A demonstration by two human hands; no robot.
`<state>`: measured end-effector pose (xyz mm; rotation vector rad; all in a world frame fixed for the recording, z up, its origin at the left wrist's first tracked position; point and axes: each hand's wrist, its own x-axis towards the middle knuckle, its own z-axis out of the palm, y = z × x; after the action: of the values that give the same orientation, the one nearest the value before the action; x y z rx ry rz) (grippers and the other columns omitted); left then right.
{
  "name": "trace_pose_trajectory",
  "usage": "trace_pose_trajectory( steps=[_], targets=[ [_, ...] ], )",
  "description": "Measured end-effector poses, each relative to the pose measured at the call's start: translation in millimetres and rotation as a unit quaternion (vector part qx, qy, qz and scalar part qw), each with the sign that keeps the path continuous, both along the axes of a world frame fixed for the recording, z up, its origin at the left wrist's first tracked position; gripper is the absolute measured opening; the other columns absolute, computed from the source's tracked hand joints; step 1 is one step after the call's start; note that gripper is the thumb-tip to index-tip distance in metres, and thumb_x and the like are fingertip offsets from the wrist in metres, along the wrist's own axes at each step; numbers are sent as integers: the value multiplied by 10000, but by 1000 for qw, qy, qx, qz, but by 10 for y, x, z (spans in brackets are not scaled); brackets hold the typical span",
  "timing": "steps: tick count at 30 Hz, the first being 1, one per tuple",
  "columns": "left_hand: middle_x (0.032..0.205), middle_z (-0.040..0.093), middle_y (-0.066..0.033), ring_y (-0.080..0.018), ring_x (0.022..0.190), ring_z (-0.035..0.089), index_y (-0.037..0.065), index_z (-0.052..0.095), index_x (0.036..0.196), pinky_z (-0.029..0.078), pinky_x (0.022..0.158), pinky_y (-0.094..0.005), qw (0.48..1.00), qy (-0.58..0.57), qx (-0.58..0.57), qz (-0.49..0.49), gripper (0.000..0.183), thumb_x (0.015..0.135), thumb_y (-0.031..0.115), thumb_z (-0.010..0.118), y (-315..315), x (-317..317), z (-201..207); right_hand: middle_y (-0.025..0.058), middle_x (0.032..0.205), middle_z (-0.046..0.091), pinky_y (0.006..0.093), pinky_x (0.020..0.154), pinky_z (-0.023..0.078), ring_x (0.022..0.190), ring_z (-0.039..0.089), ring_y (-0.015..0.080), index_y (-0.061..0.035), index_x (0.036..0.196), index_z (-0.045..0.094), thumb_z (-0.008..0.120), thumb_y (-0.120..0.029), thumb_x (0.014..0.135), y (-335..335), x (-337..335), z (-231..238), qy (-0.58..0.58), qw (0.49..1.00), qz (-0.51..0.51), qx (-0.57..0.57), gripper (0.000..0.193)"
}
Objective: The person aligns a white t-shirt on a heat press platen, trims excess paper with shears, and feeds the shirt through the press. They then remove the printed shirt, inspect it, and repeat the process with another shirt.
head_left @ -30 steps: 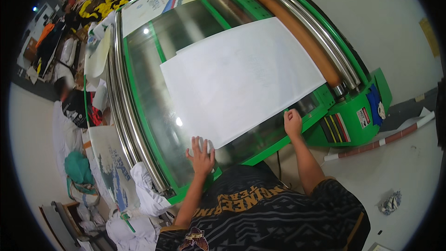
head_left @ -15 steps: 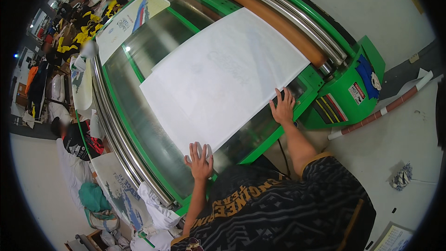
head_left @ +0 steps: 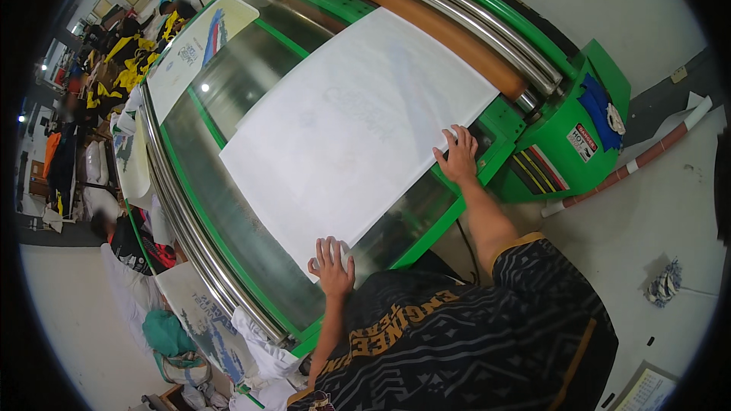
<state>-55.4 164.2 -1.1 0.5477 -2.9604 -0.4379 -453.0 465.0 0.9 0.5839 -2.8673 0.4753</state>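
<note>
A large white sheet (head_left: 335, 129) lies flat on the metal bed of a green roller heat press (head_left: 426, 240). Faint printing shows through it. My left hand (head_left: 333, 268) rests with fingers stretched out on the sheet's near edge, close to its near-left corner. At the near-right edge, my right hand (head_left: 458, 154) has its fingers spread, the tips at the sheet's border and the bed beside it. Neither hand grips anything. Beyond the sheet's far right edge runs a brown roller (head_left: 426, 30).
Metal rollers (head_left: 194, 221) line the bed's left side. A printed sheet (head_left: 190, 53) lies on the bed's far left. Blue cloth (head_left: 598, 110) hangs on the green end housing, beside a wrapped tube (head_left: 647, 164). Other people and piled clothes are at the far left.
My right hand has moved forward along the sheet's near-right edge. My left hand has shifted slightly right, exposing the near-left corner. The whole view has shifted a little.
</note>
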Motion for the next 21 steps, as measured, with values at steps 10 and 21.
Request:
trace_pose_trajectory(
  steps=[10, 21],
  targets=[
    [1823, 441, -66, -333, 1749, 267, 196, 594, 1656, 170, 1266, -675, 1000, -15, -19, -10, 612, 1092, 431, 637, 38, -26, 56, 156, 1678, 473, 645, 1317, 234, 1630, 343, 386, -134, 1539, 660, 702, -460, 1077, 13, -23, -29, 10, 1000, 3, -9, 568],
    [1848, 405, -53, -338, 1751, 257, 218, 577, 1681, 177, 1253, -701, 999, -42, -18, -19, 614, 1100, 415, 612, 34, -37, 40, 143, 1626, 526, 643, 1280, 270, 1602, 393, 347, -146, 1511, 693, 707, -450, 1069, -6, -20, -43, 19, 1000, -9, -5, 536]
  ],
)
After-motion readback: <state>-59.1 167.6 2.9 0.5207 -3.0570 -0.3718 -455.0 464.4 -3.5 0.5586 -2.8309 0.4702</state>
